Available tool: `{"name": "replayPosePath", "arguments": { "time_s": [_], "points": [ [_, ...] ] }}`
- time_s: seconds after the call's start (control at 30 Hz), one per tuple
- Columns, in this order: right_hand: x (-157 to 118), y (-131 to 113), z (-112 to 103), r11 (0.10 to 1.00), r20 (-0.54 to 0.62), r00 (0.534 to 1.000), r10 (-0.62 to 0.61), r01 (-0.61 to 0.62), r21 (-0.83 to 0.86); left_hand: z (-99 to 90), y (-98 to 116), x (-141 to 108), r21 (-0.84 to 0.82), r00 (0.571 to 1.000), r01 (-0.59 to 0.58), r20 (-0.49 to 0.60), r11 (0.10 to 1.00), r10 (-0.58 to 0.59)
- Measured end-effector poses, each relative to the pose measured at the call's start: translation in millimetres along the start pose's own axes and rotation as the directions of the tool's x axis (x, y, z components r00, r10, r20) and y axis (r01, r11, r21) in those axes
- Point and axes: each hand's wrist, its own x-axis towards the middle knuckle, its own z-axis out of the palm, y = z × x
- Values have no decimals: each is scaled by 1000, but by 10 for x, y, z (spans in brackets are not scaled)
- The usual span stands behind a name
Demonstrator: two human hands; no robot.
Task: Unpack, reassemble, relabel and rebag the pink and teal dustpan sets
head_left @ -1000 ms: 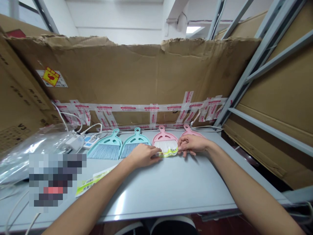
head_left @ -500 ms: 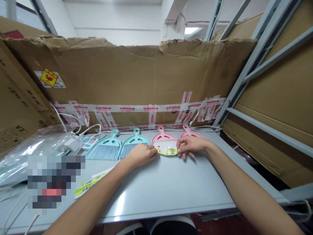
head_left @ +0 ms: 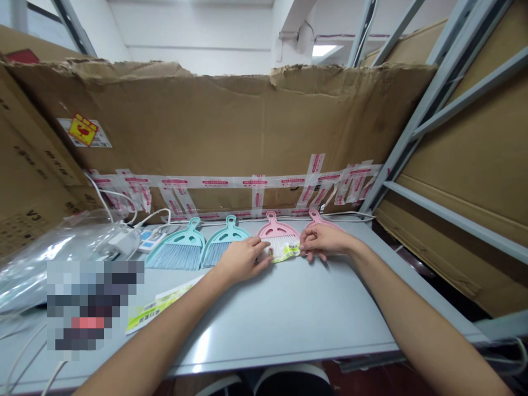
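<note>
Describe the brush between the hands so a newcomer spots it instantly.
On the grey table, under the taped cardboard wall, find the pink brush, third from the left in the row, between the left hand and right hand. It alone shows a yellow-green label, and two teal brushes lie to its left.

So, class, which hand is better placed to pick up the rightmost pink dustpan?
Probably the right hand: it lies just in front of that dustpan, while the left hand sits further off, at the other pink dustpan's label.
</note>
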Motion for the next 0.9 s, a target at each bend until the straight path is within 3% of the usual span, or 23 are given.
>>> {"name": "replayPosePath", "arguments": {
  "time_s": [0.2, 0.33, 0.67, 0.77, 0.9],
  "points": [
    [-16, 12, -38, 1000, 37, 999, 7, -6, -30, 22, 93, 21, -15, 997, -58, 44, 998, 58],
    [-21, -9, -30, 999, 33, 999, 6, -4, -53, 58, 106, 32, -79, 999, -8, 50, 997, 12],
    [-73, -59, -56, 996, 31, 999, -35, 37, -81, 183, 17, 60, -348, 987, 124, -56, 929, -153],
    [-103, -108, -29, 997, 122, 992, -13, 22, -76, 130, 61, 77, -423, 980, 162, -36, 891, -195],
    [-156, -191, 39, 998, 283, 958, 42, -26, -57, 69, 175, 71, -546, 969, 236, 74, 804, -234]
  ]
}}
